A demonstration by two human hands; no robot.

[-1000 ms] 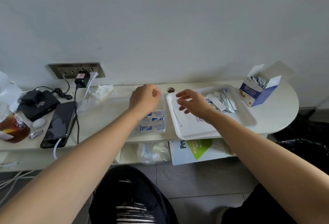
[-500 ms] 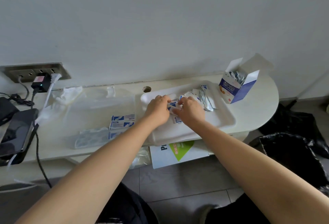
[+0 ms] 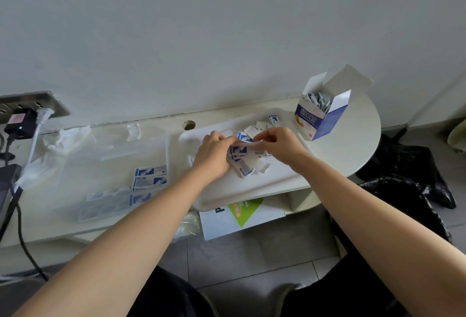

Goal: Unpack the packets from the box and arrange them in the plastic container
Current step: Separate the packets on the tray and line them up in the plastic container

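Head-worn view, down onto desk (image 3: 353,150)

Open box (image 3: 321,121) stands beside tray's (image 3: 277,185) far-right corner — bare shelf (image 3: 353,150) in front; adapters (image 3: 20,123) crowd left end.

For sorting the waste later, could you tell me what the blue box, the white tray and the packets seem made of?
Blue box: thin printed cardboard, by its creased open flaps, white inside. White tray: probably moulded plastic, smooth and matte, with a rounded raised rim. Packets: seemingly printed paper, thin and bent; a film coating cannot be excluded.
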